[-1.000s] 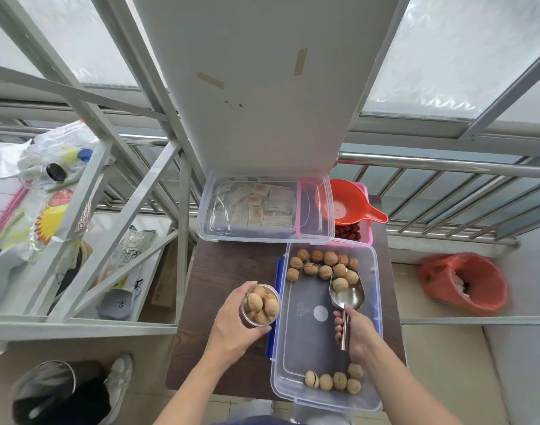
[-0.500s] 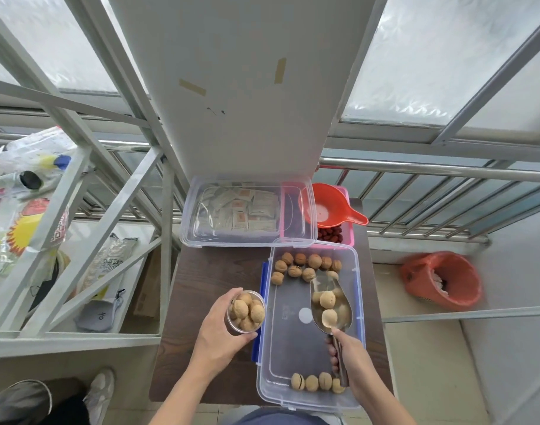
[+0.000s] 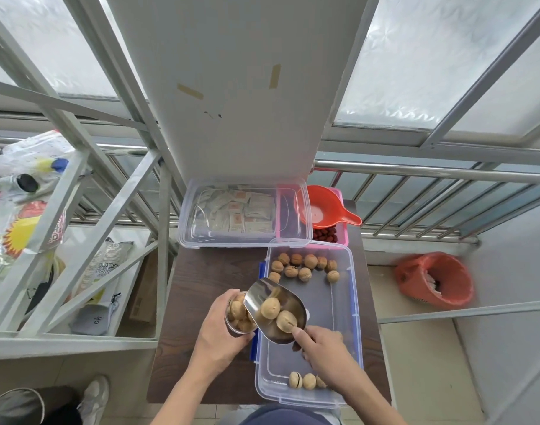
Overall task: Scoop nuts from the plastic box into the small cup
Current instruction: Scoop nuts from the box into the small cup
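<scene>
Table: dark wood top that carries everything in play; the plastic box lies along its right side, running away from the person.
Plastic box: clear, with blue clips on its left wall; loose nuts sit in a cluster at the far end and a few at the near end, with the middle of the floor bare.
Left hand: its grip is wrapped around the small cup, holding it just outside the box's left wall, above the table.
Right hand: its grip is closed on the scoop's handle, forefinger laid along it toward the bowl; the handle itself is hidden under the hand.
Scoop: shiny metal, long axis running from the right hand at lower right up and left toward the cup; two nuts lie in its bowl.
Small cup: clear, already close to full of nuts; it lies to the left of the right hand, and the scoop's open lip overlaps its rim from the right.
Deciding relation: the scoop's mouth points left, straight at the cup, so the pour looks to need only a tip along that same axis.
Risk: with the cup this full, I judge the two nuts could roll off the heap onto the table.
</scene>
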{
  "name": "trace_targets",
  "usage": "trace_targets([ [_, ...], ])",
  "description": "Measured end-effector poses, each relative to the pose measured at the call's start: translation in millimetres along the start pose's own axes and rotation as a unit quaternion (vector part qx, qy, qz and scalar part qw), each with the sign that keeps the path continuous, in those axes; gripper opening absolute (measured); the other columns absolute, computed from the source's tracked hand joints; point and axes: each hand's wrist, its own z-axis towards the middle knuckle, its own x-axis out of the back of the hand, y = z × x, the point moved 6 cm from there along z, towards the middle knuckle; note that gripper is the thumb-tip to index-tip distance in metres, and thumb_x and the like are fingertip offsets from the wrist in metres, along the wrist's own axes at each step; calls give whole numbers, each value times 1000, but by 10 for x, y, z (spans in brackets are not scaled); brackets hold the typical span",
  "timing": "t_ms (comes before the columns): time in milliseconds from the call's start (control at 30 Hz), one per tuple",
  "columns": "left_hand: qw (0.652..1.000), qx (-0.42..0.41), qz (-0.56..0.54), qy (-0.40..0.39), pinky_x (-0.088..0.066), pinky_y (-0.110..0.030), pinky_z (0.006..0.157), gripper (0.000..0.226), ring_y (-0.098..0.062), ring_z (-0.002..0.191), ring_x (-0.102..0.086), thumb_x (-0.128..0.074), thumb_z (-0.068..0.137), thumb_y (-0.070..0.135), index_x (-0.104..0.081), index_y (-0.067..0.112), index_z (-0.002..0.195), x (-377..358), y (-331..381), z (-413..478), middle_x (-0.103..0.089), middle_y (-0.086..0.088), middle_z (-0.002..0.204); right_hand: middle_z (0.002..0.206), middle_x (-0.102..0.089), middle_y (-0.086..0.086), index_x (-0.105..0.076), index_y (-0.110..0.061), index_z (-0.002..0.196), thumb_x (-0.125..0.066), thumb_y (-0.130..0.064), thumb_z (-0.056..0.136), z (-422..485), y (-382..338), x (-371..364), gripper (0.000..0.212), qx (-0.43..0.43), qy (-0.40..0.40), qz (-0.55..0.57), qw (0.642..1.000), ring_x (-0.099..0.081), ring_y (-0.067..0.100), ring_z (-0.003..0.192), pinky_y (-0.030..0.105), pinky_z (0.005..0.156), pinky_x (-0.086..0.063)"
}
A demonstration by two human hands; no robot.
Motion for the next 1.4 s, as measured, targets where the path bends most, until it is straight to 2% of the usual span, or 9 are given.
trace_targets([
  [100,1000,3,8,0,-47,-13,102,86,7,126,-57,-97,69,22,-53,35,142,26,67,-23,-60,20,135,84,-72,-6,-69,-25,86,-42,-54,100,21,-65,-2,42,17,25,-90,995,-65,10,82,38,81,-53],
  [167,1000,4,9,-2,-47,-11,100,85,6,127,-56,-96,69,21,-52,36,141,41,96,-43,-59,20,134,85,-72,-5,-66,-28,87,-38,-59,97,-8,-124,27,43,31,45,-131,990,-66,12,81,42,79,-56],
  [267,1000,-2,15,0,-50,-17,105,85,2,128,-57,-95,69,23,-51,36,141,58,124,-69,-59,20,134,84,-70,-3,-57,-29,86,-37,-58,100,-72,-198,74,37,48,68,-183,980,-64,18,78,43,74,-53],
  [367,1000,-7,24,-1,-54,-25,107,84,-1,127,-60,-95,69,28,-51,36,141,63,150,-70,-60,21,134,88,-71,-1,-53,-28,90,-33,-59,101,-126,-246,126,39,66,100,-232,965,-65,25,84,44,79,-54],
  [700,999,-19,51,0,-56,-34,107,86,1,124,-62,-85,62,51,-50,44,140,122,541,19,-59,25,135,85,-65,-3,-46,-30,84,-32,-59,102,-223,-466,221,37,88,144,-234,957,-61,20,80,40,70,-52],
  [833,997,-32,63,6,-58,-38,103,84,-2,122,-65,-91,67,44,-51,44,141,129,791,117,-63,24,134,80,-60,-4,-40,-28,77,-35,-60,101,-299,-587,436,40,101,182,-230,951,-54,21,75,39,67,-47],
  [1100,996,-61,64,-17,-59,-35,100,80,-3,117,-67,-87,62,33,-53,52,132,16,1292,234,-64,24,128,71,-58,-4,-46,-24,79,-40,-59,99,-508,-604,933,41,119,264,-241,926,-52,20,70,38,60,-44],
  [1233,996,-57,52,-42,-46,-5,90,84,19,112,-59,-91,64,27,-47,66,124,-148,1433,214,-61,40,120,67,-52,-8,-51,-26,79,-45,-57,98,-628,-617,1105,37,139,305,-256,907,-47,15,68,31,57,-35],
  [1400,996,-30,30,-73,-57,-20,90,81,10,106,-66,-91,65,26,-45,79,105,-374,1507,188,-66,36,113,75,-64,-9,-65,-32,90,-54,-56,94,-597,-485,1200,26,170,346,-261,885,-62,12,72,28,56,-43],
])
